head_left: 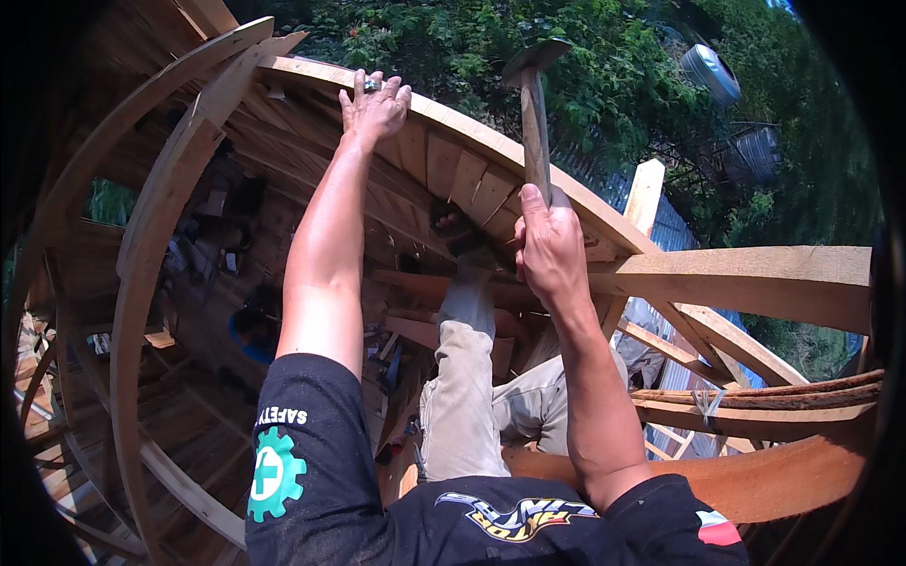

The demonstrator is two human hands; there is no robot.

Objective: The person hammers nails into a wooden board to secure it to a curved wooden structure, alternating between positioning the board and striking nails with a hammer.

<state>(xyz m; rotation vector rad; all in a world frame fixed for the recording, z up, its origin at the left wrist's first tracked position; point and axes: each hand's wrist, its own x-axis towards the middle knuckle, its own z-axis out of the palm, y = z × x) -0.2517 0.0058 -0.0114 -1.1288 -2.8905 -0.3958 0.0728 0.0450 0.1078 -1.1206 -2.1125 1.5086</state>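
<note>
My right hand (550, 236) is closed round the wooden handle of a hammer (535, 132). The hammer stands nearly upright, its dark metal head above the curved plank and against the greenery. Up ahead and to the left, my left hand (377, 106) grips the top edge of that long, pale curved plank (472, 132), fingers bent over it, with a ring on one finger. Vertical boards line the inner side below the plank. Between my arms, my foot in a dark sandal (458, 229) rests against the boards.
Curved wooden ribs (142, 255) rise on the left above a deep, shadowed interior. A thick beam (736, 280) juts out to the right, with bundled strips (755, 396) below it. Beyond the plank are shrubs, corrugated sheets and a pale drum-like object (710, 75).
</note>
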